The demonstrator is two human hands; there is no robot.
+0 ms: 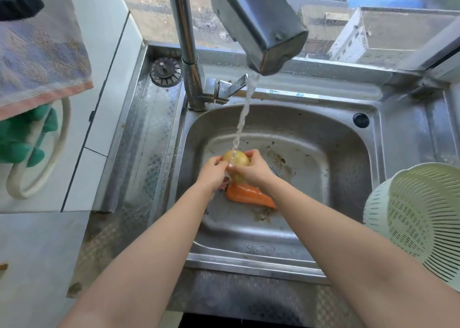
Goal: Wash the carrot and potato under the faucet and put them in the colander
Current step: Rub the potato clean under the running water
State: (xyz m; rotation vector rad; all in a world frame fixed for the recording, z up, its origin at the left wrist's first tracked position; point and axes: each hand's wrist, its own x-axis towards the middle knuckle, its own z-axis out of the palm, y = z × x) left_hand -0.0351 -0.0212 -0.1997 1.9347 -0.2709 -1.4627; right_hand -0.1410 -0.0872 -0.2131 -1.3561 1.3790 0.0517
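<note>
A yellow potato (237,159) is held over the steel sink (348,178), right under the stream of water running from the faucet (258,28). My left hand (212,172) grips its left side and my right hand (254,169) wraps its right side and underside. Below the hands an orange carrot (249,195) lies on the sink floor, its right end hidden by my right forearm. A pale green colander (418,218) stands on the counter at the right edge, with nothing inside that I can see.
A drain strainer plug (165,72) rests on the sink's back left ledge. Patterned cloth (37,53) and green gloves (22,138) hang on the left wall. A window runs behind the sink. The faucet lever (231,87) sticks out rightward.
</note>
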